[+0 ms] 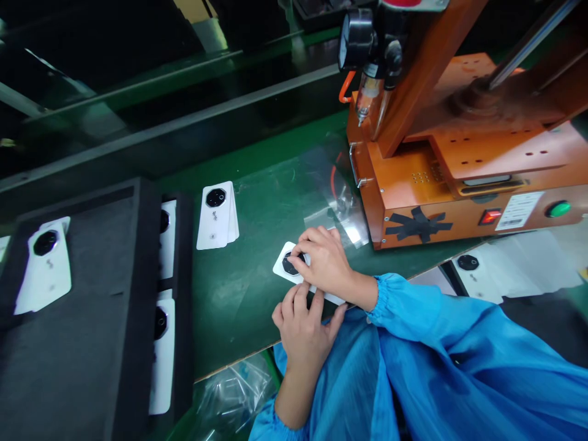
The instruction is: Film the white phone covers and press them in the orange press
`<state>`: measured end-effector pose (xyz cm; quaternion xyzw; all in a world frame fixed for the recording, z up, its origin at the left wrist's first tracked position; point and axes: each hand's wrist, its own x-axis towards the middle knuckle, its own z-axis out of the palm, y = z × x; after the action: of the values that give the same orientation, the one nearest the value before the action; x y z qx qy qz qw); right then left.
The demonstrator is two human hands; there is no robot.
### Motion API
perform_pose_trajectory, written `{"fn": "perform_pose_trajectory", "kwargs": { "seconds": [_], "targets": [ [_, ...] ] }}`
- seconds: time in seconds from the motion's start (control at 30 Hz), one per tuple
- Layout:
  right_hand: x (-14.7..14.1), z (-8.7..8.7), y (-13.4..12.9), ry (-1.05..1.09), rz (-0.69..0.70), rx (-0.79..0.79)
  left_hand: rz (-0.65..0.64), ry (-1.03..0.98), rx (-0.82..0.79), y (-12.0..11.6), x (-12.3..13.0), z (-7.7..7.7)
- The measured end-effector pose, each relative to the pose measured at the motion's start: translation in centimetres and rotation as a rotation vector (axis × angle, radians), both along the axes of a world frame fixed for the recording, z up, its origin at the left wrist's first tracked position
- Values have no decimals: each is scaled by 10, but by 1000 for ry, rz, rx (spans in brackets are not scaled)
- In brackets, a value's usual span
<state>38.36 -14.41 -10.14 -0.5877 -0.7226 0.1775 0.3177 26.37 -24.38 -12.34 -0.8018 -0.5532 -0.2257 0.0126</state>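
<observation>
A white phone back panel [281, 263] with a round black camera ring lies on the green tabletop near its front edge, partly hidden under both hands. My right hand [325, 260] bends over it, thumb and index finger close together at the black ring; whether they pinch something small cannot be made out. From the front, my left hand [305, 324] rests with spread fingers, its fingertips at the panel's long edge. Further left, a small stack of similar white panels [214, 223] sits on the green table [220, 306].
An orange press machine [413, 190] with a gauge [356, 40] stands at the right. Clear film [337, 214] lies beside it. Black foam trays [92, 257] with white panels fill the left. More panels [480, 278] lie at the right, and a plastic bag [239, 392] is below the edge.
</observation>
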Motion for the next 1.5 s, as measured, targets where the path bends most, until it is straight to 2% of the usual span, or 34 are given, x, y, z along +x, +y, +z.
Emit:
{"fn": "perform_pose_trajectory", "kwargs": {
  "seconds": [0.27,0.43,0.57,0.87,1.5],
  "targets": [
    [0,1,1,90,-28,-10,-2,-13,-33,1,0,1],
    [0,16,-1,225,-16,-101,10,-18,-47,2,1,3],
    [-4,23,-4,256,0,-102,19,-18,-58,1,2,2],
    [-5,5,3,127,-12,-102,11,-26,-25,2,0,1],
    [-3,-1,3,1,-36,-30,11,-21,-8,3,0,2]
  ]
}}
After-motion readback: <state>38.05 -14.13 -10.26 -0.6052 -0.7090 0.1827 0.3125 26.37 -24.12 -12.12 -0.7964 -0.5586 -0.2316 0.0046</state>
